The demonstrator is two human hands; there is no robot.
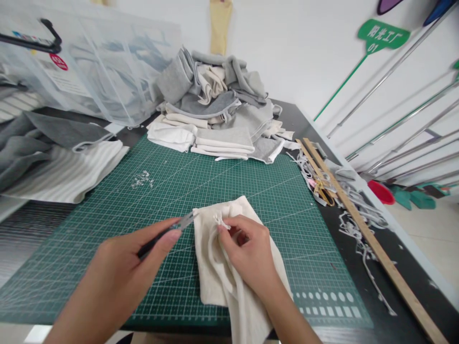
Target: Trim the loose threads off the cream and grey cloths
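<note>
Dark worktop [358, 267] against a white wall, mostly covered by a green gridded cutting mat [172, 191].

Right hand [251, 255]: fingers [224, 229] pinched closed on a small knot of white thread at the top edge of a cream fabric piece [215, 267]. The fabric lies on the near centre of the mat, its lower end hanging over the worktop's front edge, the hand resting on it.

Left hand [118, 274]: fingers [168, 236] closed around a slim dark-handled tool with a metal tip [181, 223]; the tip touches or sits just beside the fabric's upper left corner; cannot tell which.

Outward: small white thread scraps [142, 179] on the mat, well apart from the hands. At the mat's far edge, a heap of folded grey and cream cloth [218, 110]. To the left, grey and striped fabric [60, 167] and a clear plastic storage box [96, 71]. To the right, a long wooden ruler [362, 234] lying among grey fabric trimmings [353, 224]. Metal rods [405, 124] lean on the wall.
</note>
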